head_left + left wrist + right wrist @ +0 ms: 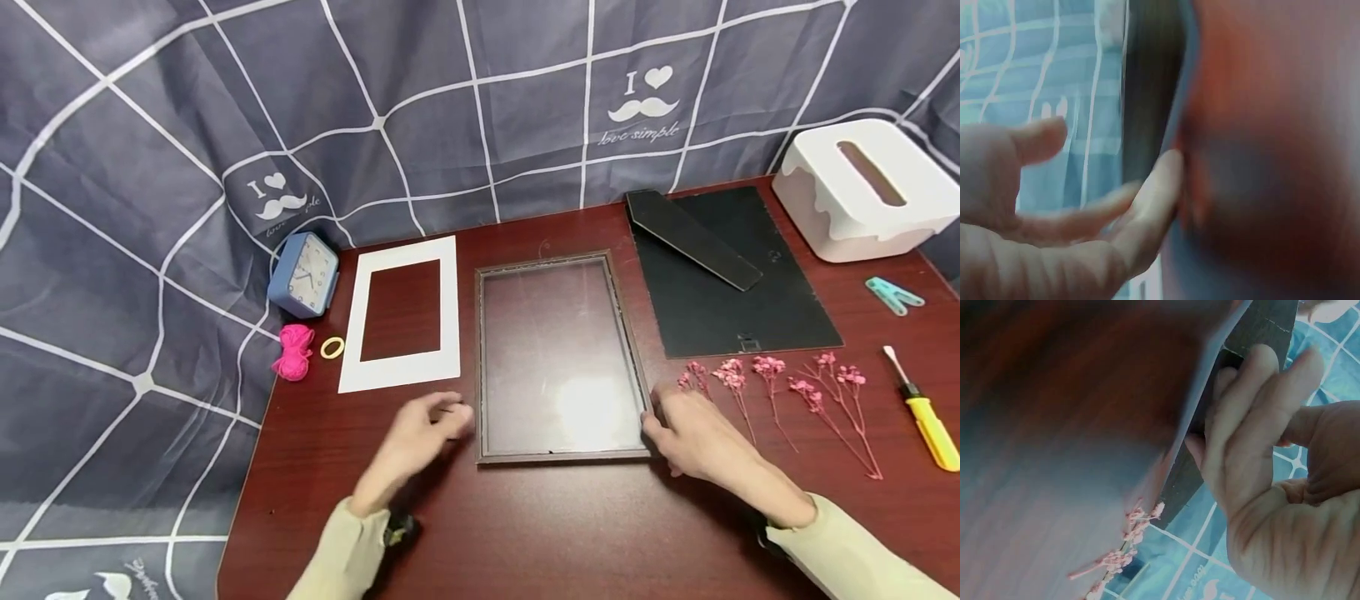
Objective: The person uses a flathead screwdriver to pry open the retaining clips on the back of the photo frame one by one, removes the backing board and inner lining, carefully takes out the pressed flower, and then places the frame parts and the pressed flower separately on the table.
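A dark brown picture frame (558, 358) with a glass pane lies flat in the middle of the reddish table (540, 533). My right hand (686, 433) rests against the frame's lower right edge. In the right wrist view its fingers (1254, 406) lie along the frame's dark rail (1266, 325), with the thumb held apart. My left hand (427, 429) is blurred beside the frame's lower left corner, fingers loosely spread and holding nothing. In the blurred left wrist view one fingertip (1169, 169) is at the frame's edge (1150, 87).
A white mat (401, 312) lies left of the frame and a black backing board (731, 283) right of it. Pink dried flowers (780, 392) are by my right hand. A clock (303, 273), pink string (294, 352), rubber band (332, 347), tissue box (862, 187), clip (892, 294) and screwdriver (926, 417) ring the table.
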Demonstrator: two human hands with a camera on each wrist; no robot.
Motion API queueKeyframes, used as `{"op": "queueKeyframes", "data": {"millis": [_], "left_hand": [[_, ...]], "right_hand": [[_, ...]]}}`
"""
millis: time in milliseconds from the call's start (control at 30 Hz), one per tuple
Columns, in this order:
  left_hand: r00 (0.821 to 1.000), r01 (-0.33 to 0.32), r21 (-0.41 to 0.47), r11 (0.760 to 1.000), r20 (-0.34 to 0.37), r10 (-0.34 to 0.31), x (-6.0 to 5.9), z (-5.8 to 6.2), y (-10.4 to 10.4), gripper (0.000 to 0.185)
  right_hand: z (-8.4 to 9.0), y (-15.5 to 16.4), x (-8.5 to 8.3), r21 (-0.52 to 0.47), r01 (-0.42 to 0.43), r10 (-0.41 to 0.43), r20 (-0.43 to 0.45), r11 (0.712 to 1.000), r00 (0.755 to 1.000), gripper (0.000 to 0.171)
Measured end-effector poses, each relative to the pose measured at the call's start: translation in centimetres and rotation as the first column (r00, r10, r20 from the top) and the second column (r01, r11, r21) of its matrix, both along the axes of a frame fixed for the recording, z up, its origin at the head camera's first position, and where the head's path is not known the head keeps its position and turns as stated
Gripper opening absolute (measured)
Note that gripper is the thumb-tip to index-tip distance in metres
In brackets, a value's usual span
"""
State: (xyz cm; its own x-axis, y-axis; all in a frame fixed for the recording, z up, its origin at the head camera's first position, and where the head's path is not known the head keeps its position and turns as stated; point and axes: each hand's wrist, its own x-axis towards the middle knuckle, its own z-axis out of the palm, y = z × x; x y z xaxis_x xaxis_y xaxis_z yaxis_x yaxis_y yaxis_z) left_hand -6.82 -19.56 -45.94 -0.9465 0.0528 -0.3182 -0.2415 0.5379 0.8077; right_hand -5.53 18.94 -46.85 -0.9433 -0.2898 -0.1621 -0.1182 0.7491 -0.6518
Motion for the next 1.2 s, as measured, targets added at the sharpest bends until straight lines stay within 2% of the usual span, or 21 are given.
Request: {"op": "queueKeyframes", "data": {"millis": [67,100,167,233,333,367,400,467,533,633,700,733,800,833,900,967,1000,1100,1167,1200], "left_hand": [[0.999,-0.011,0.135,0.991,0.035,0.006,0.7,-0.6,1.7,0.049],[0.998,-0.039,0.213,0.976,0.065,0.026,1.0,-1.0,2.2,0.051],[0.988,-0.111,0.388,0.915,0.144,0.059,1.4,-1.5,2.9,0.050],[0.969,-0.175,0.564,0.807,0.245,0.038,1.6,-1.9,3.2,0.044],[0.928,-0.258,0.747,0.613,0.369,-0.059,1.8,-2.6,3.4,0.026],[0.920,-0.265,0.780,0.567,0.381,-0.095,1.9,-2.8,3.5,0.021],[0.915,-0.265,0.805,0.531,0.383,-0.125,1.9,-3.0,3.5,0.017],[0.912,-0.262,0.836,0.483,0.378,-0.159,1.9,-3.3,3.6,0.013],[0.912,-0.252,0.852,0.458,0.368,-0.183,2.0,-3.5,3.6,0.012],[0.909,-0.247,0.870,0.428,0.361,-0.210,1.9,-3.8,3.7,0.011],[0.906,-0.247,0.876,0.415,0.360,-0.220,1.9,-3.9,3.8,0.011],[0.907,-0.244,0.875,0.418,0.358,-0.221,2.0,-3.9,3.8,0.011],[0.911,-0.226,0.870,0.438,0.347,-0.221,2.2,-3.9,3.9,0.011],[0.915,-0.214,0.863,0.457,0.342,-0.216,2.3,-3.8,3.9,0.012],[0.921,-0.196,0.841,0.504,0.334,-0.199,2.5,-3.7,4.0,0.018],[0.929,-0.191,0.813,0.549,0.331,-0.167,2.5,-3.5,4.1,0.024],[0.932,-0.194,0.800,0.568,0.331,-0.148,2.5,-3.4,4.2,0.027],[0.940,-0.198,0.760,0.619,0.327,-0.101,2.3,-3.3,4.0,0.031],[0.945,-0.179,0.728,0.662,0.315,-0.091,2.4,-3.3,3.8,0.030],[0.948,-0.158,0.709,0.688,0.305,-0.096,2.4,-3.3,3.6,0.030]], "right_hand": [[0.4,0.1,0.4,-0.003,0.001,-0.001,0.007,1.000,1.000,0.017],[0.5,0.2,0.6,-0.010,0.005,-0.005,0.017,1.000,1.000,0.015],[0.8,0.3,1.1,-0.029,0.014,-0.013,0.034,0.999,0.999,0.011],[0.9,0.5,1.5,-0.052,0.032,-0.029,0.063,0.998,0.998,0.008],[0.8,0.6,2.1,-0.072,0.055,-0.048,0.093,0.996,0.995,0.009],[0.8,0.6,2.2,-0.071,0.063,-0.056,0.098,0.995,0.994,0.010],[0.8,0.6,2.4,-0.068,0.069,-0.062,0.091,0.995,0.994,0.010],[0.8,0.6,2.9,-0.061,0.099,-0.095,0.066,0.993,0.993,0.012],[0.9,0.7,3.6,-0.064,0.163,-0.160,0.056,0.984,0.986,0.019],[1.1,0.6,4.8,-0.122,0.257,-0.242,0.121,0.959,0.963,0.029],[1.1,0.4,5.4,-0.189,0.300,-0.264,0.191,0.935,0.945,0.033],[0.9,0.2,5.6,-0.243,0.309,-0.255,0.230,0.919,0.939,0.034],[0.5,-0.2,5.7,-0.363,0.359,-0.249,0.317,0.860,0.915,0.034],[0.2,-0.4,5.7,-0.422,0.393,-0.252,0.352,0.817,0.902,0.033],[-0.3,-0.7,5.6,-0.527,0.463,-0.261,0.413,0.713,0.872,0.031],[-0.5,-0.9,5.6,-0.589,0.525,-0.289,0.452,0.614,0.844,0.026],[-0.6,-0.9,5.6,-0.611,0.542,-0.299,0.460,0.577,0.836,0.022],[-0.3,-0.5,5.9,-0.658,0.564,-0.328,0.459,0.499,0.826,0.008],[0.0,0.2,6.2,-0.690,0.558,-0.338,0.444,0.461,0.829,0.005],[0.1,0.6,6.4,-0.705,0.549,-0.342,0.432,0.450,0.835,0.009]]}}
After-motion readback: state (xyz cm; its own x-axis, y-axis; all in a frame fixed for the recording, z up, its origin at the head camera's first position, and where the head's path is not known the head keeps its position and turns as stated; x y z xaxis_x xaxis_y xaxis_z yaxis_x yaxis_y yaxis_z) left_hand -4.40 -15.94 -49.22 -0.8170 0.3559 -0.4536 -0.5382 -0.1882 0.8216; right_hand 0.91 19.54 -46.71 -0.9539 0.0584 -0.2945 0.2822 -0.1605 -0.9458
